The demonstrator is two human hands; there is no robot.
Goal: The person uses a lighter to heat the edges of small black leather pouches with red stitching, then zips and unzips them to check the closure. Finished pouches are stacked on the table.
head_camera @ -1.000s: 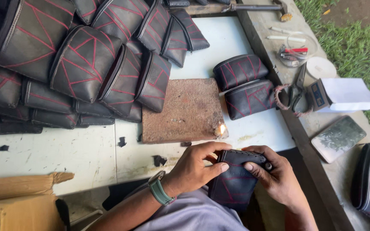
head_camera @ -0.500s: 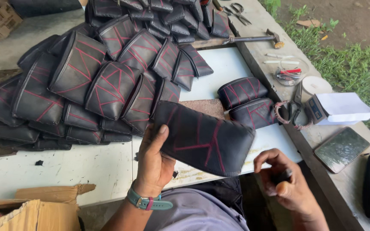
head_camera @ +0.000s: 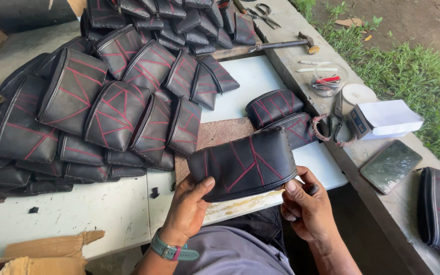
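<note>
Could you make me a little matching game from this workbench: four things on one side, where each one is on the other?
Things:
1. black pouch with red stitching
2. hammer
3. white box
4. scissors

Places:
A. far end of the bench, past the hammer
B. right ledge, beside the dark flat phone
C. held between both hands
D. lying across the bench beyond the white board

Pairs: 1-C, 2-D, 3-B, 4-A

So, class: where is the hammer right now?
In the head view, the hammer lies top right on the bench edge, between the scissors and the clear tub.
</note>
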